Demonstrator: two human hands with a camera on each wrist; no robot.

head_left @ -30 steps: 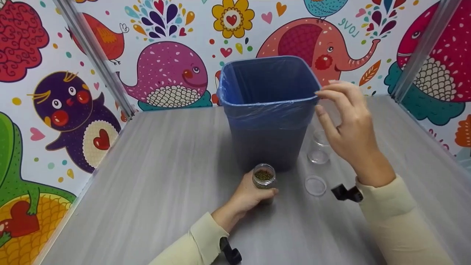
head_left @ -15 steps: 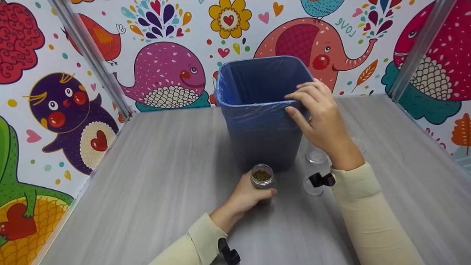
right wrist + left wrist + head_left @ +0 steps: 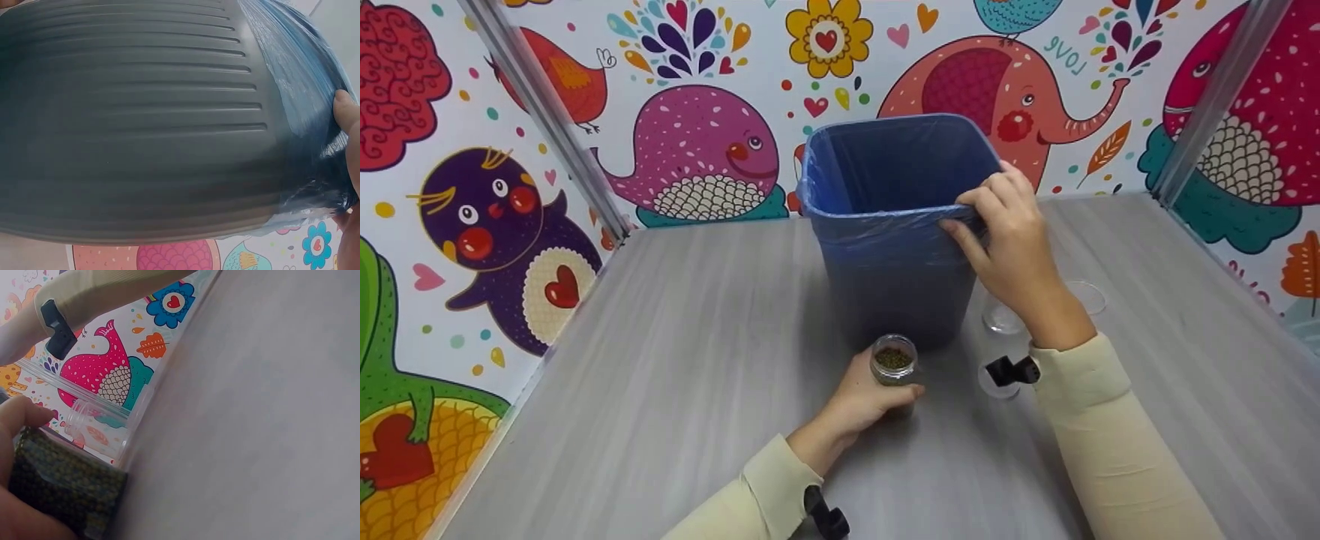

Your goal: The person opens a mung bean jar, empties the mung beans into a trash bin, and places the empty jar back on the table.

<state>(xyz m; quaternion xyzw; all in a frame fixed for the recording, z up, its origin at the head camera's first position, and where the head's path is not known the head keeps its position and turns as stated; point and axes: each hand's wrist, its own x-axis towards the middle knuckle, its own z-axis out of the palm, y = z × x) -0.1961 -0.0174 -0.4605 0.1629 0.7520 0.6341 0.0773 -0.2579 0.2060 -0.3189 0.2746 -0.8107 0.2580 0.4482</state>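
My left hand grips a clear jar standing at the foot of a bin. Small greenish-brown beans, like mung beans, fill the jar, and its mouth is uncovered. The blue-grey waste bin stands upright, lined with a thin blue plastic bag folded over its rim. At the bin's near right corner, my right hand pinches the rim and bag, thumb outside and fingers over the edge. How far the fingers reach inside is hidden in the right wrist view.
Right of the bin stands a clear jar, partly hidden by my right forearm. A round clear lid lies in front of it, and another round clear piece shows beyond my wrist. Patterned walls enclose the grey table.
My right hand has moved left from beside the bin onto its rim, and its fingers have curled over the edge. The left hand has stayed on the bean jar.
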